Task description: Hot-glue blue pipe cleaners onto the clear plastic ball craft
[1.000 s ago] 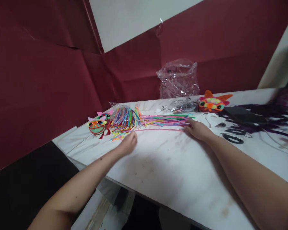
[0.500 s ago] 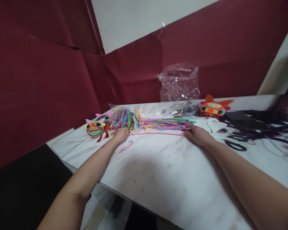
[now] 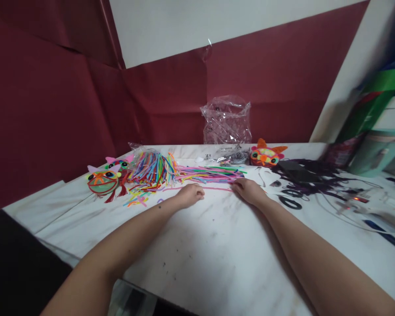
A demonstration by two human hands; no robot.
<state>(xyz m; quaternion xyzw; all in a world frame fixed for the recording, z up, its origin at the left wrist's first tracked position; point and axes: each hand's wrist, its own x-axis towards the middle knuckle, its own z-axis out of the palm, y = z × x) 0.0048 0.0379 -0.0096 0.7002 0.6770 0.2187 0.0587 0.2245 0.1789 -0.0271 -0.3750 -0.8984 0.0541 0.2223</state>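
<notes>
My left hand [image 3: 191, 195] is curled closed just above the table, in front of the pipe cleaners. What its fingers hold, if anything, is too small or hidden to make out. A long pink pipe cleaner [image 3: 213, 189] lies crosswise behind it, and my right hand [image 3: 249, 190] pinches that strand's right end. Behind both hands rests a bundle of long pipe cleaners [image 3: 210, 174], mostly pink, purple and green. To its left, a heap of multicoloured pipe cleaners [image 3: 153, 167] spills from a clear bag. Short yellow, orange and pink pieces [image 3: 138, 198] are scattered in front of the heap.
Two decorated animal heads [image 3: 102, 182] sit at the left, an orange-horned one [image 3: 265, 156] at the back. A clear plastic bag [image 3: 227, 120] stands against the red wall covering. Right lie black rings [image 3: 290, 202], a dark flat slab [image 3: 298, 170], dark purple strands and a glue gun-like tool.
The view has turned right, showing more of the table's right side. My left hand has left the heap's front edge and moved right, nearer my right hand, which stays at the strand's end.
</notes>
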